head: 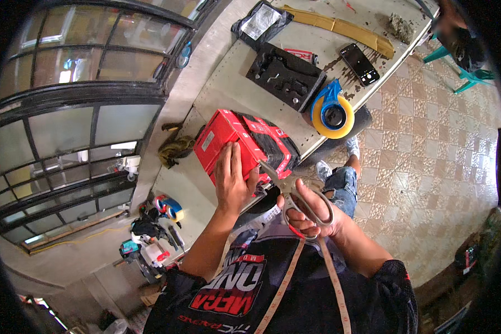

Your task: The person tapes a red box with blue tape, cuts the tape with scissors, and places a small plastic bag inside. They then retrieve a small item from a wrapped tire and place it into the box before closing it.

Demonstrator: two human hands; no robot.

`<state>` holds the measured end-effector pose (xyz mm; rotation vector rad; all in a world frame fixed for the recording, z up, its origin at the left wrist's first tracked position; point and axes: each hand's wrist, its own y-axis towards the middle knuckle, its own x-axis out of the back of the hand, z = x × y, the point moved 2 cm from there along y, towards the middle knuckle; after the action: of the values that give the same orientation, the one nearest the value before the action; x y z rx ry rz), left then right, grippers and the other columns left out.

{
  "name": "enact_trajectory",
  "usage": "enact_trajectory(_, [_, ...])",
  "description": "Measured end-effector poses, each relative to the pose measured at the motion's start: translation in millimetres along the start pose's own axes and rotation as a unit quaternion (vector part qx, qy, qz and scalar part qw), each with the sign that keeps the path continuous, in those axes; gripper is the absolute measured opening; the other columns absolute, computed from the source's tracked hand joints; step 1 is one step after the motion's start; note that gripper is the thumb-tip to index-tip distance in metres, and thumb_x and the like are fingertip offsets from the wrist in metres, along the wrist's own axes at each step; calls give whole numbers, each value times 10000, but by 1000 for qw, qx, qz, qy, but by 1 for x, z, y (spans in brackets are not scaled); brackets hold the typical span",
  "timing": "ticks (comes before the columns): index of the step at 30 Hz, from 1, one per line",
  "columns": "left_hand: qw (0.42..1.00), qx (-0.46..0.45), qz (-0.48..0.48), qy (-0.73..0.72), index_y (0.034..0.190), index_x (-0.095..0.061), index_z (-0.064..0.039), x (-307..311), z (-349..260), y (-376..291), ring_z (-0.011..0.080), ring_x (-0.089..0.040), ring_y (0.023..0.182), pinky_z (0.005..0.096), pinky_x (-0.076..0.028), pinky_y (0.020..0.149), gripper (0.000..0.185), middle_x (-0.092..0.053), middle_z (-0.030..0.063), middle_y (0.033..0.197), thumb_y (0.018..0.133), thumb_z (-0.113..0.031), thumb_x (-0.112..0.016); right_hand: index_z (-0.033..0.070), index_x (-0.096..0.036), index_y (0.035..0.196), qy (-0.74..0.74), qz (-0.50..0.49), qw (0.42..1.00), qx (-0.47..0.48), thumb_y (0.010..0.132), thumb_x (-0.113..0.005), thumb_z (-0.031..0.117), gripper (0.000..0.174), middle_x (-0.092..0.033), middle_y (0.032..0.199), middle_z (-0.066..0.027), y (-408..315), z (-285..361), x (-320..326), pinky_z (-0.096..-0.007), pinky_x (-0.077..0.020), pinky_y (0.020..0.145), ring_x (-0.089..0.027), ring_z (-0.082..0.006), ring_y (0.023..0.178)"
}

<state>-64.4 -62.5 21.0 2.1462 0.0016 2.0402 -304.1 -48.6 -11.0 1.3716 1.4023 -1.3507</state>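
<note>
A red cardboard box [223, 144] sits at the table's edge, its right part partly wrapped in black plastic [269, 144]. My left hand [233, 181] lies on the near side of the box, fingers extended and resting flat against it. In my right hand [311, 211] is a pair of metal scissors [290, 194], with fingers and thumb through the handles. The tip of the scissors touches or nearly touches the lower edge of the box. A measuring tape [284, 284] hangs down over my shirt, partly hidden behind the right hand.
Beyond the box lie a black foam insert [286, 77], a blue tape dispenser [332, 110], a phone [359, 64], a cardboard strip [338, 27] and a black plastic packet [261, 23]. Tape rolls [169, 208] are at the left. Barred windows [83, 121] flank the table [217, 92]. A person [461, 37] appears top right.
</note>
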Motion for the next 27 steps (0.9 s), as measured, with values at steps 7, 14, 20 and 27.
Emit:
enact_trajectory(7, [999, 6, -11, 34, 1507, -475, 59, -2, 2, -2, 419, -530, 1384, 500, -450, 1119, 682, -518, 270, 1515, 1035, -421, -587, 2, -576, 1228, -304, -72, 946, 86, 1043, -344, 742, 797, -494, 637, -11, 4, 8, -6, -282, -409, 415, -467, -136, 444])
enact_trajectory(14, [999, 13, -6, 37, 1503, -485, 53, -4, 2, -5, 405, -548, 1377, 487, -468, 1108, 651, -538, 251, 1513, 1043, -392, -604, -3, -576, 1240, -277, -31, 956, 92, 1054, -330, 728, 794, -507, 654, -15, 9, 4, 4, -289, -416, 448, -512, -148, 504])
enact_trajectory(20, [1000, 7, -15, 12, 1497, -500, 59, -4, 3, -4, 433, -550, 1373, 506, -445, 1124, 622, -540, 277, 1506, 1053, -364, -601, 20, -589, 1246, -199, -46, 975, 83, 1029, -354, 764, 810, -481, 657, -4, 23, 6, 3, -273, -389, 419, -467, -127, 487])
enact_trajectory(27, [999, -10, -18, 37, 1490, -497, 53, -4, 2, -4, 409, -564, 1361, 487, -486, 1094, 634, -547, 254, 1502, 1049, -387, -610, 32, -598, 1236, -233, -61, 966, 94, 1014, -347, 790, 828, -468, 646, -1, 17, 12, -5, -267, -381, 408, -461, -125, 486])
